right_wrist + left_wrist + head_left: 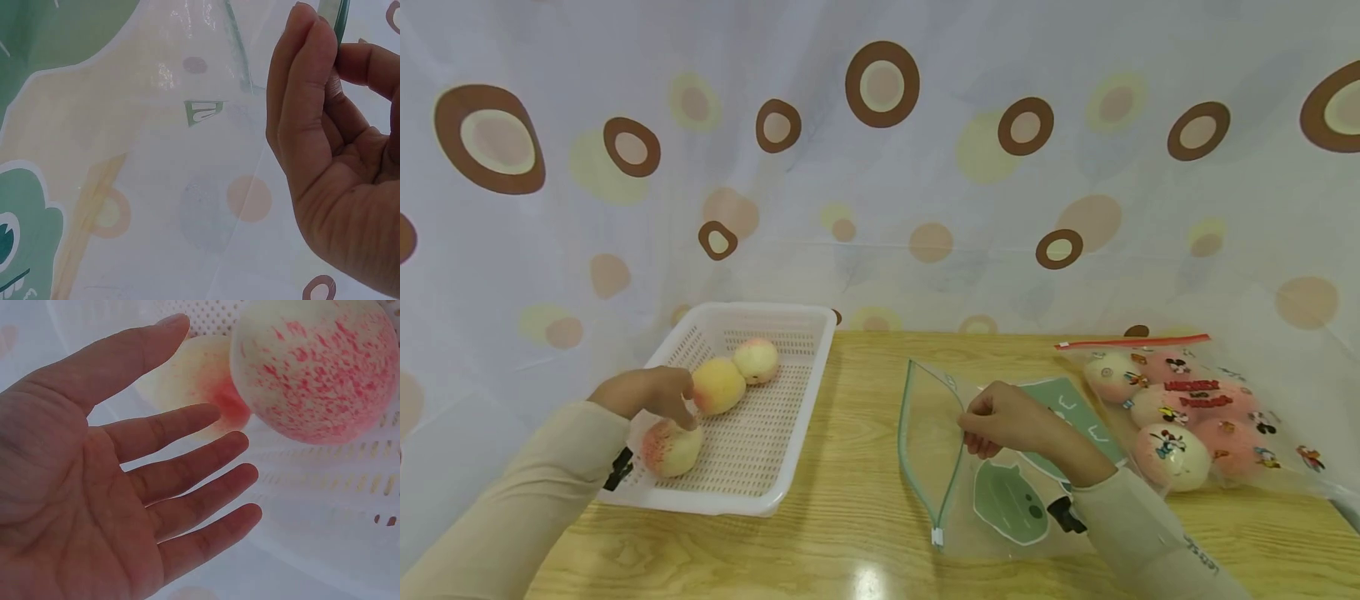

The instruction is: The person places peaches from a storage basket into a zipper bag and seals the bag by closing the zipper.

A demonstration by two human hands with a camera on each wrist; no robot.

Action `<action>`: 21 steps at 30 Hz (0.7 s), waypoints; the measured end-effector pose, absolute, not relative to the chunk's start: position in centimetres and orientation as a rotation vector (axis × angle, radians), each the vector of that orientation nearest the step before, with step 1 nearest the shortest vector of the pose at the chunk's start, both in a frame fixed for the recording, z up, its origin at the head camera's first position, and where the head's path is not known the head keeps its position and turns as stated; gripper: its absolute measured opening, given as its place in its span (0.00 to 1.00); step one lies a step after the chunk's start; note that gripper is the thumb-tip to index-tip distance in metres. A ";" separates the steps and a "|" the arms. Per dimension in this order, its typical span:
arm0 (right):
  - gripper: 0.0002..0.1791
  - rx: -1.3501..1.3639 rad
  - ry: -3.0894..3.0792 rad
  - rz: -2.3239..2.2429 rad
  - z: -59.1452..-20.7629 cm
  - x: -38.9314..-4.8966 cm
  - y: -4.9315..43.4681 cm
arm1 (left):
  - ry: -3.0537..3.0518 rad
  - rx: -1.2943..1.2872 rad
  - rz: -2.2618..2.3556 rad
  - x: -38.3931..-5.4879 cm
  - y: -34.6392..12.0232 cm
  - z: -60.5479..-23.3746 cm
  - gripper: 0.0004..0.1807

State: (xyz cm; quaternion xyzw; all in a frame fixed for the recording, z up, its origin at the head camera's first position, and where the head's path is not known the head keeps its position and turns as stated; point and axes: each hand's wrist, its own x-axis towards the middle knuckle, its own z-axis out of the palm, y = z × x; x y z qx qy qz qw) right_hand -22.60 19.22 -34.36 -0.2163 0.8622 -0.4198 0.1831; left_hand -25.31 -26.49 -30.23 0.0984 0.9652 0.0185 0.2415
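A white plastic basket (700, 502) on the left holds three peaches: a yellowish peach (718, 387), a pale peach (757, 360) behind it and a red-speckled peach (672, 450) nearest to me. Over the basket's left side hovers my left hand (651, 392), beside these peaches. Its fingers are spread and hold nothing in the left wrist view. My right hand (1009, 421) pinches one lip of a clear zip bag (925, 433) printed with green figures. The bag's mouth gapes toward the basket, with its white slider (937, 537) at the near end.
At the right lies a clear bag with a red zip (1135, 342) and cartoon prints, filled with several peaches (1172, 457). Everything stands on a wood-grain table (842, 467). A dotted curtain (820, 192) hangs behind it.
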 end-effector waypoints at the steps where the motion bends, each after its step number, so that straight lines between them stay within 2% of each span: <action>1: 0.18 -0.611 2.433 -1.181 -34.4 -22.6 19.2 | 2.628 0.256 0.047 -25.4 -26.6 -30.5 0.30; 6: 0.18 -0.616 2.436 -1.181 -34.5 -22.6 19.2 | 2.563 0.171 0.058 -25.7 -27.3 -31.4 0.34; 21: 0.18 -0.625 2.431 -1.175 -34.4 -22.6 19.1 | 2.452 0.162 -0.057 -25.8 -27.1 -31.9 0.35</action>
